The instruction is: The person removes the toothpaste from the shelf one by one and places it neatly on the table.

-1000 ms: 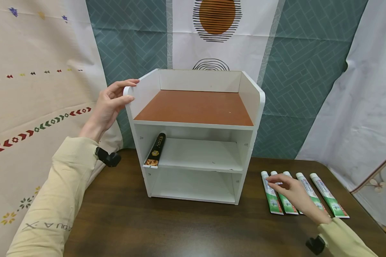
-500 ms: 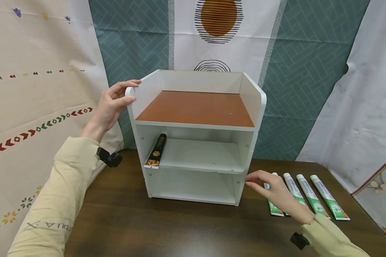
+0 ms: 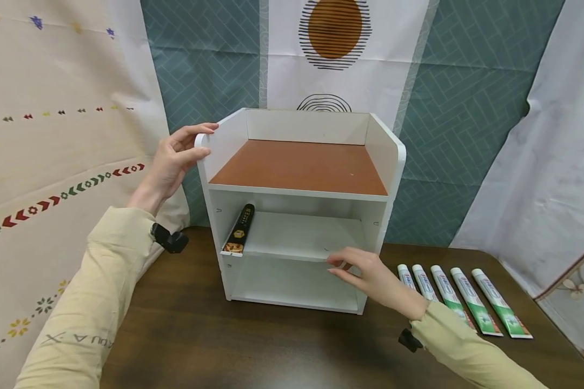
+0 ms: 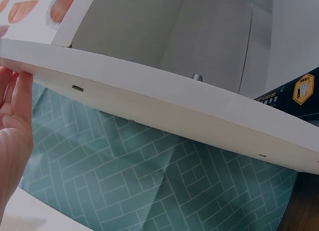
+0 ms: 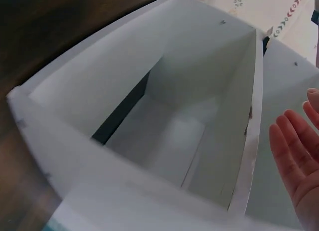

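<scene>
Five toothpaste tubes point(image 3: 462, 299) lie untouched now that the right hand point(image 3: 370, 275), fingers straight, has moved to the shelf unit point(image 3: 299, 208), whose corner the left hand point(image 3: 172, 159) grips.

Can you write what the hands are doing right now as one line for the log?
left hand: grips shelf unit top left wall | right hand: open, empty, at middle shelf front | black box: on middle shelf | five toothpaste tubes: on table

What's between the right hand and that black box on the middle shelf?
Only bare white middle shelf: in the head view nothing lies between the right hand, at the shelf's front edge, and the black box against the left wall.
</scene>
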Action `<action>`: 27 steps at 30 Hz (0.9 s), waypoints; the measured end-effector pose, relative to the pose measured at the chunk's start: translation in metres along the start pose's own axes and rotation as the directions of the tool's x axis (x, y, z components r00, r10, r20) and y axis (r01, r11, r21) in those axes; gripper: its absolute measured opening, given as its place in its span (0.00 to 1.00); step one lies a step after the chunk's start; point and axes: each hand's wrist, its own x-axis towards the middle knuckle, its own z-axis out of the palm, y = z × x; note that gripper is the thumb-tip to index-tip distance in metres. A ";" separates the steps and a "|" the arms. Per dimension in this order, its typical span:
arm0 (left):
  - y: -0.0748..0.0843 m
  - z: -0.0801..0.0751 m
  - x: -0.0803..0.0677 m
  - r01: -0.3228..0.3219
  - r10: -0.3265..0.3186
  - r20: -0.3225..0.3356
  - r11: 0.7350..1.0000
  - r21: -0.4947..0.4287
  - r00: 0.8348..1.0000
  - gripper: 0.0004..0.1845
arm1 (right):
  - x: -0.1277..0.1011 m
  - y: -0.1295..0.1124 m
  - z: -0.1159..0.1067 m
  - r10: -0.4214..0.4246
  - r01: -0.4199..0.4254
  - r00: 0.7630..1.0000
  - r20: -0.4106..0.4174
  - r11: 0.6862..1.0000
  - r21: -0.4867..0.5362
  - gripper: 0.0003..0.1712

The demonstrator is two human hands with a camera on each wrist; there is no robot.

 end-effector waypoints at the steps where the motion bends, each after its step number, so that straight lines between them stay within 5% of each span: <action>1: 0.000 0.000 0.000 0.000 0.000 0.001 1.000 0.003 1.000 0.16 | 0.005 0.000 0.003 0.002 -0.002 1.000 0.005 1.000 0.007 0.11; 15: -0.001 0.002 0.003 0.004 -0.004 -0.002 1.000 0.007 1.000 0.15 | 0.065 0.013 0.038 0.097 -0.100 0.993 0.070 0.995 0.028 0.13; 27: -0.001 -0.002 0.000 0.001 -0.001 -0.010 1.000 0.008 1.000 0.15 | 0.105 0.018 0.067 0.272 -0.293 0.942 0.194 0.952 0.086 0.18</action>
